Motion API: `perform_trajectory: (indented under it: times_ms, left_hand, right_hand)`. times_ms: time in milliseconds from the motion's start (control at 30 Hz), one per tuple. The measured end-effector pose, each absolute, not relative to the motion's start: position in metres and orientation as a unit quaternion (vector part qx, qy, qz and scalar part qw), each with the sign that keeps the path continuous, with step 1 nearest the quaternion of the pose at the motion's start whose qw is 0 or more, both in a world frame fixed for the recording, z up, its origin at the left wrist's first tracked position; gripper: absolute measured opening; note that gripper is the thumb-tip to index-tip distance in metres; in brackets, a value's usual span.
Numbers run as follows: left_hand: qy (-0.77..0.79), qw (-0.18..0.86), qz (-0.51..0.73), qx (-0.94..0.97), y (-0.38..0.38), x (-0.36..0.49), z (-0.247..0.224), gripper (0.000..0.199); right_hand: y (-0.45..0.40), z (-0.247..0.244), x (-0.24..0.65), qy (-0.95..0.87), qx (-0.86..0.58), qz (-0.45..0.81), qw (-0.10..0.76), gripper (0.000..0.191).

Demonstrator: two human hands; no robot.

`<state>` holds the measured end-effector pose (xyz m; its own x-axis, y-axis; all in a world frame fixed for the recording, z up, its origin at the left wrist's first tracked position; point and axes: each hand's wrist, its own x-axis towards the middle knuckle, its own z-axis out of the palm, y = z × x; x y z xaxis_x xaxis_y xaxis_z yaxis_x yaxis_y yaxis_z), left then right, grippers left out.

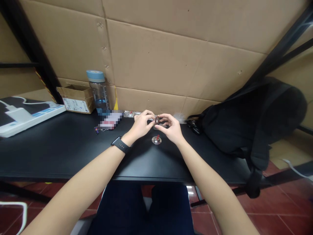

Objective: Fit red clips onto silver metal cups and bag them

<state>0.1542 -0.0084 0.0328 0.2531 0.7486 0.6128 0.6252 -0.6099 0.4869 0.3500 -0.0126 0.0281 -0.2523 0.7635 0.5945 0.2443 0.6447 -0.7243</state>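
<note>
Above the black table, my right hand (171,128) has a small round brown disc (157,120) between thumb and fingers, its shiny rim turned on edge. My left hand (143,124) pinches at the left side of the same disc, fingertips close together. What exactly the disc is cannot be made out. Below the hands, a shiny silver domed disc (156,140) lies on the table, with a small red loop (158,137) standing up from its middle. A clear plastic packet (129,114) lies behind my left hand, partly hidden by it.
A blue-lidded water bottle (99,94) and an open cardboard box (79,99) stand at the back left. A white power strip (14,128) lies farther left. A black backpack (234,120) takes up the right side. The cardboard wall (158,58) closes off the back.
</note>
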Motion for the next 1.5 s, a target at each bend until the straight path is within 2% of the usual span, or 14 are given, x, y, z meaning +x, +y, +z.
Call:
perform_trajectory:
  times_ms: [267, 400, 533, 700, 1000, 1200, 1500]
  left_hand:
    - [0.428, 0.061, 0.449, 0.782, -0.007, 0.154, 0.030, 0.012]
    - [0.433, 0.028, 0.450, 0.780, -0.013, 0.156, 0.034, 0.011]
    - [0.454, 0.004, 0.450, 0.769, -0.018, 0.159, 0.036, 0.013]
    - [0.452, -0.032, 0.451, 0.769, -0.018, 0.160, 0.034, 0.013]
    - [0.446, -0.031, 0.434, 0.782, -0.018, 0.161, 0.033, 0.014]
    - [0.430, 0.020, 0.468, 0.772, -0.017, 0.157, 0.038, 0.014]
    - [0.410, 0.022, 0.342, 0.845, -0.007, 0.154, 0.020, 0.013]
  right_hand:
    - [-0.010, 0.026, 0.349, -0.744, -0.331, 0.274, 0.512, 0.051]
    - [-0.011, 0.025, 0.346, -0.711, -0.323, 0.340, 0.525, 0.052]
    - [-0.007, 0.023, 0.346, -0.683, -0.339, 0.405, 0.504, 0.043]
    - [0.000, 0.019, 0.351, -0.670, -0.339, 0.444, 0.488, 0.046]
    - [0.003, 0.016, 0.355, -0.719, -0.354, 0.371, 0.469, 0.038]
    - [0.002, 0.022, 0.362, -0.806, -0.355, 0.185, 0.436, 0.019]
    - [-0.004, 0.024, 0.360, -0.849, -0.330, 0.125, 0.394, 0.011]
